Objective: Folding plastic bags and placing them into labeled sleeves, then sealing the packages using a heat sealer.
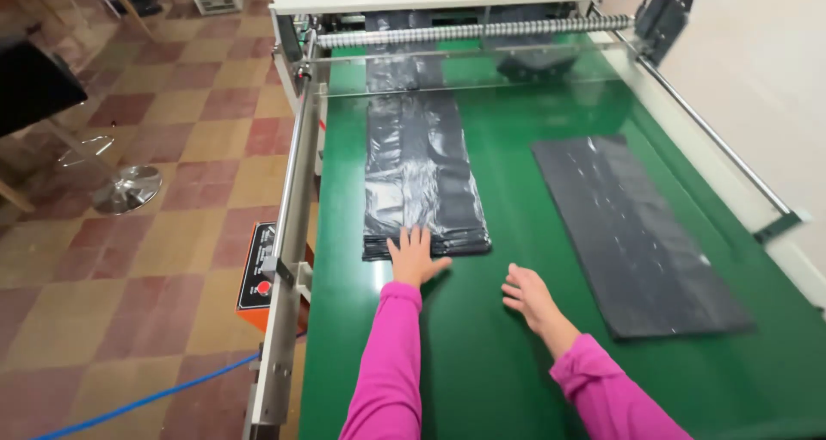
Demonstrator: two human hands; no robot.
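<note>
We stand over a broad green conveyor belt (516,363), its matte surface smooth and flat, framed on the left by a pale metal side rail (288,259) with an orange control box (260,276) bolted below it. At the far end a ribbed steel roller (465,32) spans the machine. To the right lies a second flat stack of dark bags (641,233), dull and slightly angled. On the left, running far to near, sits the glossy stack of black plastic bags (419,178), wrinkled and catching light. It looks to us thin, limp and slippery, light sheet by sheet, best taken at its squared near edge. Our left hand (413,255), open with fingers spread, rests flat on that edge. Our right hand (527,292), open and empty, hovers just above the belt nearby.
</note>
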